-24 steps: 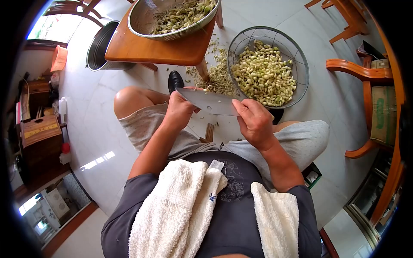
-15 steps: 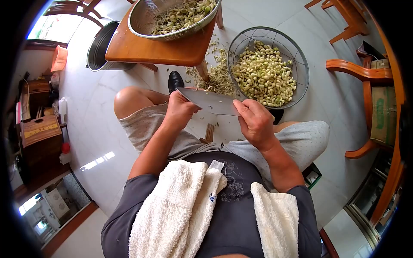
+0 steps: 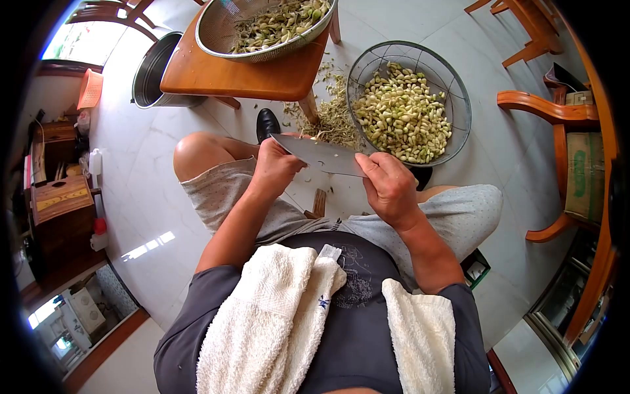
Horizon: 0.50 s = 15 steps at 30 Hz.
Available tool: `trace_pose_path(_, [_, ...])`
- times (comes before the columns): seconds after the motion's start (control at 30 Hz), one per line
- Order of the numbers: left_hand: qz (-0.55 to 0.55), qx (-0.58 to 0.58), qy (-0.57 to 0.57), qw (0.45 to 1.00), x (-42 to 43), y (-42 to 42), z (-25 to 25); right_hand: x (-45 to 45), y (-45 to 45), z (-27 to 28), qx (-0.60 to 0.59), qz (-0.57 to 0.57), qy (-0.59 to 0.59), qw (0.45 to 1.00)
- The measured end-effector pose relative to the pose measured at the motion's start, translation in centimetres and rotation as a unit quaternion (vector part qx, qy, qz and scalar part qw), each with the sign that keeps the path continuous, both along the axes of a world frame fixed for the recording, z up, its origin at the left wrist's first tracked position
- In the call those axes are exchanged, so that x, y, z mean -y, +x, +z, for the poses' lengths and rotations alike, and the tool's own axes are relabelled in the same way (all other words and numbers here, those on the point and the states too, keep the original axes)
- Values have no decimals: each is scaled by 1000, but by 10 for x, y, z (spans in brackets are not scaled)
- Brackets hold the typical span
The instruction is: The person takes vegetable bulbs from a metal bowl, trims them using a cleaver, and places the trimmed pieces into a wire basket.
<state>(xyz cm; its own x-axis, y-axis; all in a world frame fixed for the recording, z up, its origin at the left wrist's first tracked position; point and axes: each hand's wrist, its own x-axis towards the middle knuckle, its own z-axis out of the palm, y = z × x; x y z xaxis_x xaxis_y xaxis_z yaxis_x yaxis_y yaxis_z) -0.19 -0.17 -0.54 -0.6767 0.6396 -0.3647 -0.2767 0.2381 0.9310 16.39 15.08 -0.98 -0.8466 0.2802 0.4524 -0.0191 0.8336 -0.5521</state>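
A wide metal blade (image 3: 331, 159) spans the space between my hands, with a few small pale bits on it. My right hand (image 3: 388, 184) is closed on its right end, the thumb lying along the metal. At the other end my left hand (image 3: 275, 164) has its fingers curled against the blade; whether a small piece is pinched there is hidden. Beyond my right hand stands a round mesh basket (image 3: 462, 121) of pale green bulb-like pieces (image 3: 403, 115). Stringy trimmings (image 3: 333, 118) lie on the floor beside it.
A wooden stool (image 3: 243, 77) bears a metal colander (image 3: 213, 33) of untrimmed pieces. Left of it is a metal bucket (image 3: 147, 79). A piece of wood (image 3: 319, 203) lies between my legs. Chair legs and a cardboard box (image 3: 584, 174) stand at the right.
The blade and my left hand have shifted very slightly. Both hands keep nearly the same place and grip.
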Motion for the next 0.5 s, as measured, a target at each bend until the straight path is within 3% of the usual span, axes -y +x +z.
trace_pose_path(0.27, [-22, 29, 22, 999, 13, -6, -18, 0, 1, -2, 26, 5, -22, 999])
trace_pose_path(0.37, [-69, 18, -4, 997, 18, -8, -9, -3, 3, -15, 78, 1, -101, 992])
trace_pose_path(0.47, [-73, 28, 78, 994, 24, -4, -6, -15, 11, -40, 219, -45, -141, 964])
trace_pose_path(0.5, [-80, 34, 101, 991, 25, -5, -7, -14, 10, -38, 204, -58, -171, 962])
